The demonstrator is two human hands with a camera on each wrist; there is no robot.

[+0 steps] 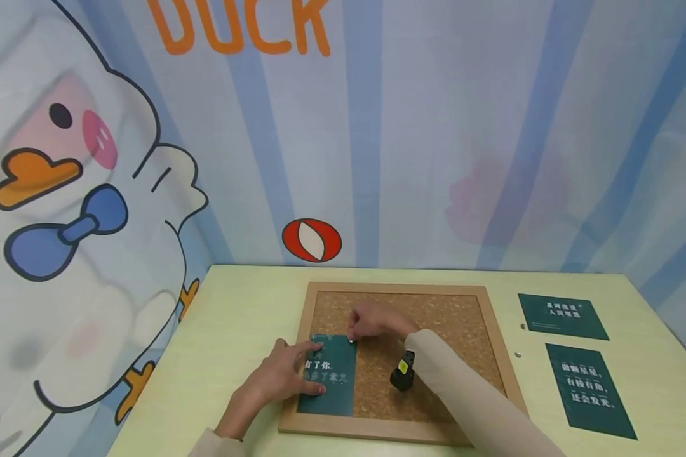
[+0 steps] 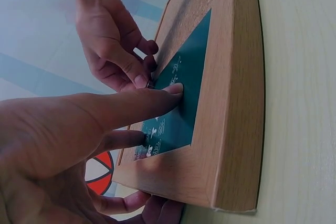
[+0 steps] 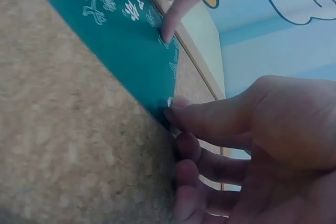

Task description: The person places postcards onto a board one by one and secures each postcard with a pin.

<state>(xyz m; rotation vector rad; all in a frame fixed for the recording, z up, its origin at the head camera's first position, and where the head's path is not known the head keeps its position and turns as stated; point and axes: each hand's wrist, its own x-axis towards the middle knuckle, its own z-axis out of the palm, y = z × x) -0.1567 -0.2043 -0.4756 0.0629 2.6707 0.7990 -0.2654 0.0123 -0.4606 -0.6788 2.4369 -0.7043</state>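
A dark green card (image 1: 340, 401) with white writing lies on the left part of a wood-framed cork board (image 1: 440, 312). My left hand (image 1: 274, 373) rests on the card from the left, thumb and forefinger spread and pressing on it. At the card's upper right corner, my right hand (image 1: 373, 318) pinches a small shiny thumbtack (image 1: 351, 341) between thumb and finger. The right wrist view shows the thumb (image 3: 210, 116) against that corner, with the tack (image 3: 169, 101) mostly covered. In the left wrist view the left thumb (image 2: 142, 106) lies flat on the card.
Two more green cards, one farther back (image 1: 566, 316) and one nearer (image 1: 591, 390), lie on the pale yellow table (image 1: 234, 311) right of the board. Small metal tacks (image 1: 517, 355) lie between them and the frame. A printed cloth wall (image 1: 411, 127) stands behind.
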